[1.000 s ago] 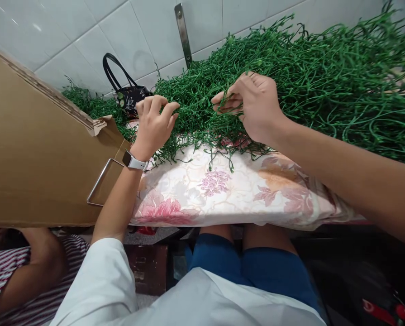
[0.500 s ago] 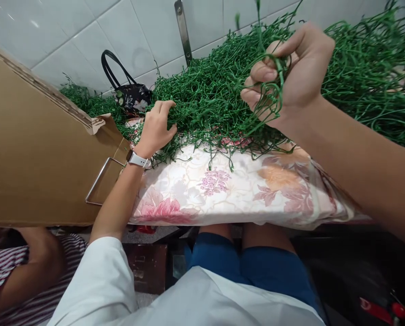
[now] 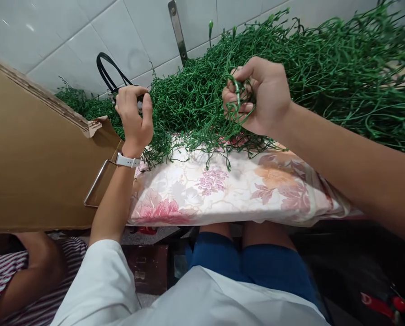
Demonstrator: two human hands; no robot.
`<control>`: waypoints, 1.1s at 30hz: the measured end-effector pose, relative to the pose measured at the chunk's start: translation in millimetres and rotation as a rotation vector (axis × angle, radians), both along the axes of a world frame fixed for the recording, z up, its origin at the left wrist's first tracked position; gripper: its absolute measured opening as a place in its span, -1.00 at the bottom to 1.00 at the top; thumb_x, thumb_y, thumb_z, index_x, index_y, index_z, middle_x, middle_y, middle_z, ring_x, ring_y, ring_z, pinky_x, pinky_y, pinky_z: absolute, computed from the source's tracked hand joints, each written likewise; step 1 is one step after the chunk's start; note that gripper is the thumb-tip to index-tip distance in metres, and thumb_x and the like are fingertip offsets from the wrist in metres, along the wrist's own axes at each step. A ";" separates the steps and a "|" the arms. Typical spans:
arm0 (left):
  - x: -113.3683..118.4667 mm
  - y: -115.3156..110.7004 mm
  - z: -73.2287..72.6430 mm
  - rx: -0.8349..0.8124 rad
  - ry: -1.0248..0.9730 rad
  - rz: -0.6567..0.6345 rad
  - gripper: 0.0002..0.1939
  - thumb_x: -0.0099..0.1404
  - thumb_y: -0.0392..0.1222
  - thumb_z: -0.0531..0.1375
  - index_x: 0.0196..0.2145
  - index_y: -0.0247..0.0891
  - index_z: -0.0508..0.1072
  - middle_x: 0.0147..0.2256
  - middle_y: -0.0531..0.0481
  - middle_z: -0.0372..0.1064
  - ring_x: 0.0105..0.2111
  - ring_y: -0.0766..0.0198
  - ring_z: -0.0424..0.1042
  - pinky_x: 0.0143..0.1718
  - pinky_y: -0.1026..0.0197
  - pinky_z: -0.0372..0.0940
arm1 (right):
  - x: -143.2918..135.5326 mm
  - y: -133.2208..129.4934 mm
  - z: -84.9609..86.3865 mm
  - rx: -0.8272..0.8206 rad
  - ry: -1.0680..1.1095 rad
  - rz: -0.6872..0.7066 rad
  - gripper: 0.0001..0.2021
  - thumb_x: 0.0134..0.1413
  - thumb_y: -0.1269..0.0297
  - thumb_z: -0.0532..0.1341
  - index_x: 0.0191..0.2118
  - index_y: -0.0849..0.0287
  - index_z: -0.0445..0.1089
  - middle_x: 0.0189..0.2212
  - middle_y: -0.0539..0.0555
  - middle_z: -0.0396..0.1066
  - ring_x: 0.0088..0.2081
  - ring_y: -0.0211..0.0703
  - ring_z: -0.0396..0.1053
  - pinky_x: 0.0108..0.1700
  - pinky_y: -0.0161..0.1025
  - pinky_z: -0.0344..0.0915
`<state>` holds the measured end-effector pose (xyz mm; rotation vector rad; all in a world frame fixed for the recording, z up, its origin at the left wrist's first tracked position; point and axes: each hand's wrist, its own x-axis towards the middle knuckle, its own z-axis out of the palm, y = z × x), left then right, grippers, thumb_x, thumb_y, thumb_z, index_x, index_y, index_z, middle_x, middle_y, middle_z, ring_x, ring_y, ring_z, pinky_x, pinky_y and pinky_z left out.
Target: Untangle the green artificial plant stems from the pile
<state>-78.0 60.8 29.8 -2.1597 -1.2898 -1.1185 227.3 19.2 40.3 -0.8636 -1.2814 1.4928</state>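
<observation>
A large tangled heap of green artificial plant stems with small tips lies along the wall on a flowered cloth. My right hand is closed around a few of these green stems, which loop out past the fingers in front of the heap. To the left, my left hand, with a white watch band at the wrist, hovers by the heap's left end. Its fingers are bent and the thumb stands apart, with nothing visible in it. Behind it, a handbag with black handles is mostly hidden.
A big cardboard box stands at the left, with a bent metal wire handle by its edge. A metal bracket is fixed to the tiled wall. At the lower left, a person in a striped top is close by.
My left hand has moved left from the stems to in front of the handbag. My right hand, still holding stems, has come left and lower, nearer the heap.
</observation>
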 end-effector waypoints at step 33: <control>38.4 -48.8 9.3 -0.110 0.306 -0.468 -0.66 0.36 0.13 0.18 -0.08 -0.12 0.48 -0.08 -0.20 0.42 -0.05 -0.02 0.39 0.04 -0.17 0.34 | -16.4 3.8 -32.6 -0.181 -0.184 0.283 -0.86 0.19 0.39 0.33 -0.33 0.17 0.34 -0.55 0.03 0.35 -0.65 -0.39 -0.03 -0.63 -0.34 -0.21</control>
